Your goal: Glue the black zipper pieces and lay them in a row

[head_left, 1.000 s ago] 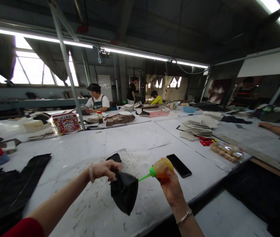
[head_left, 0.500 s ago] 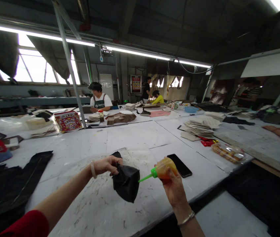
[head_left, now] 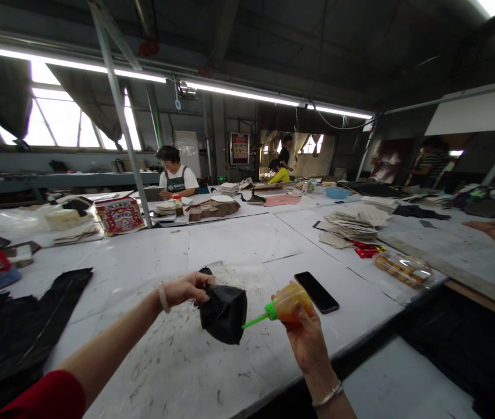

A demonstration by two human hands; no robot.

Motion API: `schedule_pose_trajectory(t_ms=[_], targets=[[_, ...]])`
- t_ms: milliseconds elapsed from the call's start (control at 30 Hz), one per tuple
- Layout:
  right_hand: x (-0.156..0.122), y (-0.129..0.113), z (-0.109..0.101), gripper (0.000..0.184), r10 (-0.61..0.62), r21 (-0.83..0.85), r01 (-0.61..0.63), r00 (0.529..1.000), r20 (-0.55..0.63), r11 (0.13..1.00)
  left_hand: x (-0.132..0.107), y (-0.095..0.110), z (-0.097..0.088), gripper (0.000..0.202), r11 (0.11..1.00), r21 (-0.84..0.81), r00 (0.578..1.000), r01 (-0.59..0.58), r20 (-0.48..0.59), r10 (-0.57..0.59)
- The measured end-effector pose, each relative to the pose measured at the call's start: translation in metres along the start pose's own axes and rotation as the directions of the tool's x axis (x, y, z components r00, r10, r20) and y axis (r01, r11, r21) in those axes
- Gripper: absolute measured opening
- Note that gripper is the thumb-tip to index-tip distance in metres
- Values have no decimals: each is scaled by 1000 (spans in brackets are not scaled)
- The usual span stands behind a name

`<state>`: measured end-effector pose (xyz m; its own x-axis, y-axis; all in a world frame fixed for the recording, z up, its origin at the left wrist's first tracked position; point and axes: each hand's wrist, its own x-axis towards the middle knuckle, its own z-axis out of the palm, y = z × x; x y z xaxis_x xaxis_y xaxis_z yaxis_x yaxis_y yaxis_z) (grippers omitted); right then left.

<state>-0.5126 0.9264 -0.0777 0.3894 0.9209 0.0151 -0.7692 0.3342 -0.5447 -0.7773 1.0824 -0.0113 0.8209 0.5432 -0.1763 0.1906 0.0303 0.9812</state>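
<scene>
Held up over the white table (head_left: 160, 361) is a black leather-like piece (head_left: 225, 317), folded into a cupped shape. My left hand (head_left: 191, 288) pinches its upper left edge between thumb and fingers. My right hand (head_left: 306, 334) is wrapped round a squeeze bottle (head_left: 292, 302) of amber liquid, with a green cap and a long thin green nozzle (head_left: 254, 320). The nozzle points left, and its tip is at the right edge of the black piece. Whether any liquid comes out is too small to tell.
A black phone (head_left: 317, 292) lies just behind my right hand. Stacked pale pieces (head_left: 350, 226) and a clear food box (head_left: 402, 269) stand to the right. Black material (head_left: 33, 320) covers the left side. A person in an apron (head_left: 178, 177) sits across the table.
The black piece has tilted, its lower tip rising slightly. The bottle's nozzle has moved a little down and left along the piece's right edge. Both hands keep their hold.
</scene>
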Motion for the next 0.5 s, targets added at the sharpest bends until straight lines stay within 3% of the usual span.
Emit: schedule_pose_trajectory(t_ms=[167, 267, 400, 500], targets=[[-4, 5, -2, 61, 14, 36, -13, 1000, -26, 999, 1, 3, 5, 39, 1000, -4, 998, 12, -65, -13], [-10, 9, 1, 59, 75, 75, -73, 997, -18, 994, -1, 15, 8, 42, 999, 47, 990, 16, -139, -10], [-17, 7, 12, 54, 193, 215, -191, 981, 15, 958, -16, 61, 14, 46, 985, 161, 948, 67, -317, -13], [-17, -5, 23, 52, 202, 302, -196, 979, 10, 933, -36, 104, 25, 50, 967, 218, 900, 135, -435, -28]])
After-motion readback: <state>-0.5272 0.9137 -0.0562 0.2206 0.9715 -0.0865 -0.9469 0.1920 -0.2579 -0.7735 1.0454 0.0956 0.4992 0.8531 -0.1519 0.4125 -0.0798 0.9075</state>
